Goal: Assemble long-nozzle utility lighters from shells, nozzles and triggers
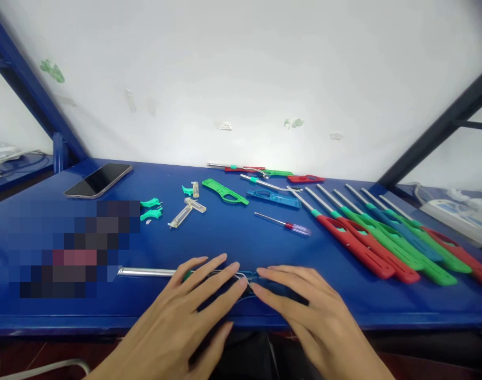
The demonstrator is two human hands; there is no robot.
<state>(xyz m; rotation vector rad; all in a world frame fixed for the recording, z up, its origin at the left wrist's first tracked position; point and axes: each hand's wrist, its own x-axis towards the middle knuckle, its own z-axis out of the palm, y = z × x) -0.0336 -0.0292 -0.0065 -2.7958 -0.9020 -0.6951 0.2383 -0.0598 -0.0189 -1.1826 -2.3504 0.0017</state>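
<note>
Your two hands lay at the near edge of a blue desk (233,237), a half-built blue lighter (260,277) beneath them, its metal tube (145,272) pointing left along the desk edge. Your left hand (185,322) and right hand (315,316) were spread flat over the lighter's body, fingers (220,269) straight and uncurled, the two forefingers nearly meeting at a thin wire; neither hand was closed round anything. Beyond them lay loose parts: a small screwdriver (284,224) with a clear handle near the middle, a green shell (224,191) and a blue shell (273,198) behind it, clear plastic pieces (185,212) and green triggers (151,208) to the left. A dark phone (98,180) rested face up at the far left corner. To the right, a row of finished lighters (387,240) in red, green and blue lay side by side, touching, their tubes slanting toward the wall. A few more lighters (264,171) sat at the back edge. A plain white wall (241,74) with scraps of tape rose straight behind the desk, framed by a blue strut (30,89) on the left and a dark strut (434,137) on the right. Neighbouring blue surfaces showed on either side.
</note>
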